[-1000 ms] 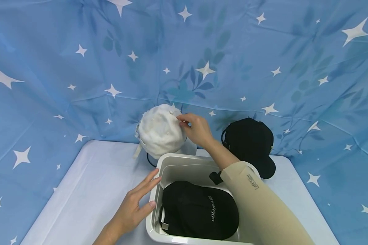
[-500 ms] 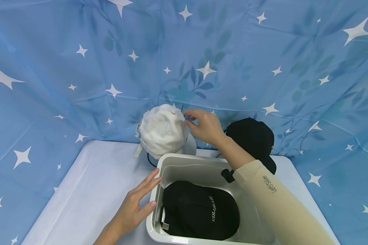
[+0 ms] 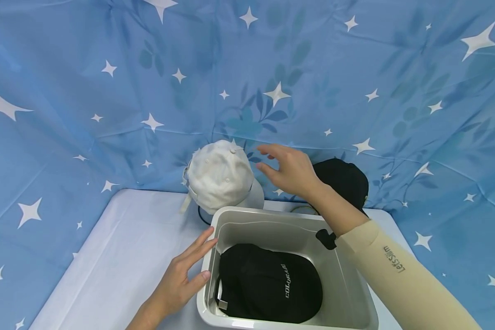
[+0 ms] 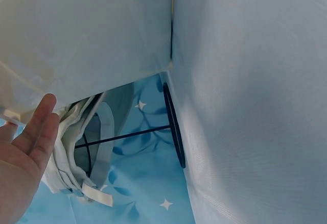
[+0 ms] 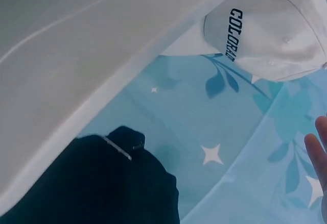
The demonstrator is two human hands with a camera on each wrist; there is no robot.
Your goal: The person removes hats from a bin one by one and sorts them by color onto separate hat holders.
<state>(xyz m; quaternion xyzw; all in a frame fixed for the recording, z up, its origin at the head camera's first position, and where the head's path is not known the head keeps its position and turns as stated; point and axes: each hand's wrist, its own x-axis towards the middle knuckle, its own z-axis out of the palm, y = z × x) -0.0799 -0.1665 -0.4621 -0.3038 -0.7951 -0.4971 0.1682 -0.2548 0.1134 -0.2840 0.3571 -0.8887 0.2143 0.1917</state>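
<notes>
White cap point(image 3: 220, 176) stands just behind the bin's back left corner, propped on a black wire stand point(image 4: 127, 135), as a right hand point(image 3: 290, 170) hangs in the air just to its right, apart from it, thumb and gently bent fingers parted. A left hand point(image 3: 178, 277) lies along the left side of the pale grey bin point(image 3: 280, 213), fingers straight and spread, tips at the rim; whether every fingertip touches cannot be told. The white cap's brim points right, its strap dangles on the left, and dark lettering shows from the right wrist. Inside the bin rests a black cap point(image 3: 264, 284) with white letters across it. Another black cap point(image 3: 346, 181) sits behind the bin's right side, partly covered by the right forearm in its cream sleeve point(image 3: 400, 279). Everything is set on a white table point(image 3: 119, 238) before a blue curtain point(image 3: 189, 46) of white stars and leaves.
</notes>
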